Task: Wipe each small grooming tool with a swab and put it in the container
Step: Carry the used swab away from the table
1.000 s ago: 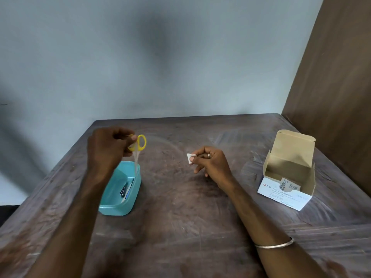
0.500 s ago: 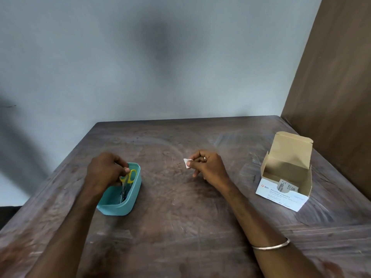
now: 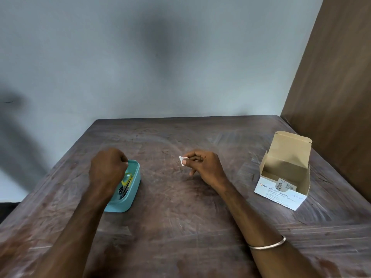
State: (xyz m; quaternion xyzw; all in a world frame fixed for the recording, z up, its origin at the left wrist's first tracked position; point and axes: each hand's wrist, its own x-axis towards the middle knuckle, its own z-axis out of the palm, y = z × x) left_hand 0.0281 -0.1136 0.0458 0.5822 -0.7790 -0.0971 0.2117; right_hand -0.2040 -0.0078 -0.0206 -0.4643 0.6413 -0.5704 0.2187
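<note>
Head view showing a worn dark wooden table (image 3: 180, 227) against a grey wall (image 3: 140, 57), with a brown wooden panel (image 3: 337, 77) standing along the right side. The left hand (image 3: 107, 169) is hovering over the far end of the teal container (image 3: 131, 194), its fingers curling inward; whether the fingertips are touching anything cannot be told, since the back of the hand is hiding them. The container is sitting on the left part of the table, partly covered by the left wrist. Inside it, the yellow-handled scissors (image 3: 127, 178) are lying with the handle loops toward the far end, and further dark metal grooming tools (image 3: 122, 191) are lying beside them in the near half; their individual types are too small to tell. The right hand (image 3: 202, 166) is resting near the table centre, pinching a small white swab (image 3: 182, 160) between thumb and forefinger, with the swab projecting to the left, clear of the table surface. A ring (image 3: 200, 157) is showing on one finger, and a thin metal bangle (image 3: 268, 244) is circling the right forearm. An open cardboard box of alcohol swabs (image 3: 281, 195) is standing well apart at the right, its lid flap raised upright.
</note>
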